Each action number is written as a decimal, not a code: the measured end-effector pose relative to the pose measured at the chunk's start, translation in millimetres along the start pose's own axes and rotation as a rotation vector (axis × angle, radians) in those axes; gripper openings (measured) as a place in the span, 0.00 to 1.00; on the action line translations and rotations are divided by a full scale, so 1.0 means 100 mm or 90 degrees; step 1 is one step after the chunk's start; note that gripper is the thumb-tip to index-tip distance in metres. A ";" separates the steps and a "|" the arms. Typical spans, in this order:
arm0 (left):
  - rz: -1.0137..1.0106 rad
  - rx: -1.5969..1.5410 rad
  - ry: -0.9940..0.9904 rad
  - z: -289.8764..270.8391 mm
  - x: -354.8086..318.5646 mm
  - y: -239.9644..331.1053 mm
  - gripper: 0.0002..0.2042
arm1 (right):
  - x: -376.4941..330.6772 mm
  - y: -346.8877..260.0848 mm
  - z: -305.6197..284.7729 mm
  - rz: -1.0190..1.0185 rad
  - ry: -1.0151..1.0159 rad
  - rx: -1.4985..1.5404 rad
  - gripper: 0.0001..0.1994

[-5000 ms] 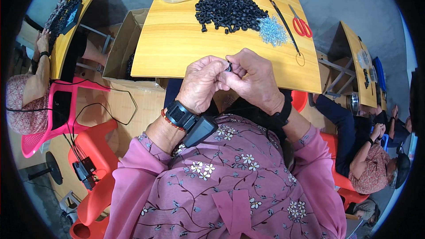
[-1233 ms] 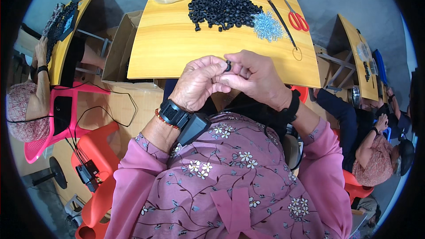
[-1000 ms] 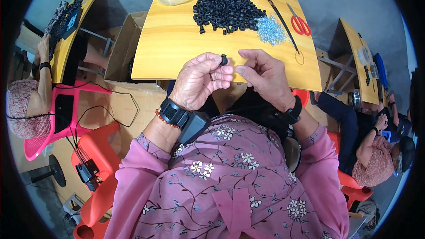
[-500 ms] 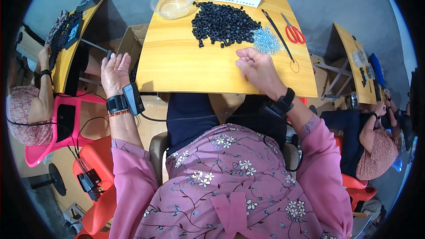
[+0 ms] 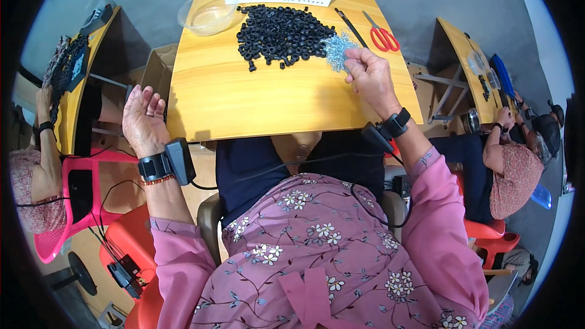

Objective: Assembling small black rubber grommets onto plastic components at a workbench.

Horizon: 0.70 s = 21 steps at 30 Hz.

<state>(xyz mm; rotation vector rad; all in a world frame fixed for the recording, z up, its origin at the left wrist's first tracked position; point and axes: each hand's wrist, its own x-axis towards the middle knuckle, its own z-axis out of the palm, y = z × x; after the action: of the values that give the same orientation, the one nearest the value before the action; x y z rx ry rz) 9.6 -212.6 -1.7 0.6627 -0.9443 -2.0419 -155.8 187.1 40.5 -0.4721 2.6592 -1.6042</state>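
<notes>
Your right hand (image 5: 370, 76) is at the far right part of the tabletop (image 5: 244, 100), its fingers (image 5: 356, 56) curled and pinched at the near edge of the small heap of pale blue pieces (image 5: 337, 50). Whether a piece is already gripped cannot be told; the fingertips touch or nearly touch the heap. The step in hand appears to be picking up one pale blue piece.

Your left hand (image 5: 143, 119) is off the tabletop, beyond its left edge, palm turned up, fingers loosely open and holding nothing. It hangs above a brown cardboard box (image 5: 155, 73) that stands just beside that edge.

The next move calls for a fine pinch: the blue pieces are small, thin and tangled together, so one must be separated from the rest without dragging neighbours along.

Materials and shapes:
- The pile of black rings (image 5: 280, 33) lies at the far centre, touching the blue heap on its right. The rings are small, round, matt, probably rubber or plastic.
- The blue pieces look translucent and spiky.
- The tabletop is smooth yellow wood.
- A clear round plastic bowl (image 5: 207, 12) stands at the far left corner.
- Red-handled scissors (image 5: 381, 35) lie at the far right edge, a thin dark rod (image 5: 350, 27) beside them.
</notes>
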 end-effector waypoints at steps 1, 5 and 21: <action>0.010 0.016 -0.030 0.08 -0.07 0.00 0.14 | -0.03 0.04 -0.01 -0.098 0.002 -0.070 0.10; 0.026 0.097 -0.149 0.45 -0.46 -0.09 0.13 | -0.10 0.16 0.02 -0.301 -0.010 -0.255 0.07; 0.205 0.622 -0.522 1.14 -0.92 -0.67 0.20 | -0.06 0.30 -0.09 -0.282 0.004 -0.250 0.07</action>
<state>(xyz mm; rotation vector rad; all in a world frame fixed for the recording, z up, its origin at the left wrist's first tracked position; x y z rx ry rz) -47.7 -64.4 24.4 0.0597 -2.4043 -1.4456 -158.9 209.1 18.2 -1.1323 3.0338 -1.1273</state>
